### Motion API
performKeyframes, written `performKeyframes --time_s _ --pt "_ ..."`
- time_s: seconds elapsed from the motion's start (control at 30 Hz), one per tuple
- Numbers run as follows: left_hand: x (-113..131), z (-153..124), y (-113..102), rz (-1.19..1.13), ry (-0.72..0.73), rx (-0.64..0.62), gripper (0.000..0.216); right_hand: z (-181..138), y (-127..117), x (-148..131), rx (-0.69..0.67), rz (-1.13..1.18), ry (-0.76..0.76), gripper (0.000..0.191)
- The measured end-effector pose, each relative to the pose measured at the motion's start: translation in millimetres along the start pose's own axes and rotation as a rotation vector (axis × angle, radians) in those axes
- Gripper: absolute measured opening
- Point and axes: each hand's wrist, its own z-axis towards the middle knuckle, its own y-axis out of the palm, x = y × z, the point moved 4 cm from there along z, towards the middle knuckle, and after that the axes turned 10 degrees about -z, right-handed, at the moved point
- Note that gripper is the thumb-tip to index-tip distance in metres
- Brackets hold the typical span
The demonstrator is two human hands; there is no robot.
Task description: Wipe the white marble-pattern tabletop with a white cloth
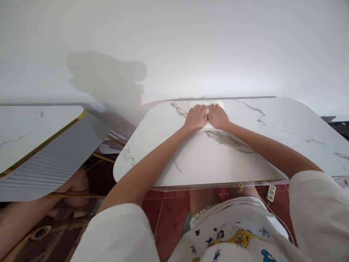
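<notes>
My left hand (195,118) and my right hand (218,116) lie side by side, palms down, on a white cloth or tissue (207,104) at the far side of a white marble-patterned table (218,156). The fingers of both hands are stretched flat and pressed onto the white material, which shows only as a small patch beyond and between the fingertips. Both arms reach straight out across the tabletop from my white short sleeves.
A second white table with a gold rim and ribbed side (40,145) stands to the left. Behind is a plain white wall. Under the table lie red floor tiles and a white power strip (271,193) with a cable.
</notes>
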Motion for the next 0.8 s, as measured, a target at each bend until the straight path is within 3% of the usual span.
performKeyframes --time_s 0.3,0.57,0.8 --pt "34.9 -63.0 -19.0 -0.001 0.003 -0.016 0.049 -66.3 -31.1 -33.3 -0.052 0.002 0.024 0.054" --pt "62.5 -119.4 -29.9 -0.002 -0.109 -0.088 0.054 -121.6 -55.1 -60.4 -0.090 0.043 0.031 0.056" --pt "75.7 -144.4 -32.2 -0.010 -0.137 -0.072 0.055 -145.7 -64.7 -68.6 -0.093 0.074 -0.010 0.056"
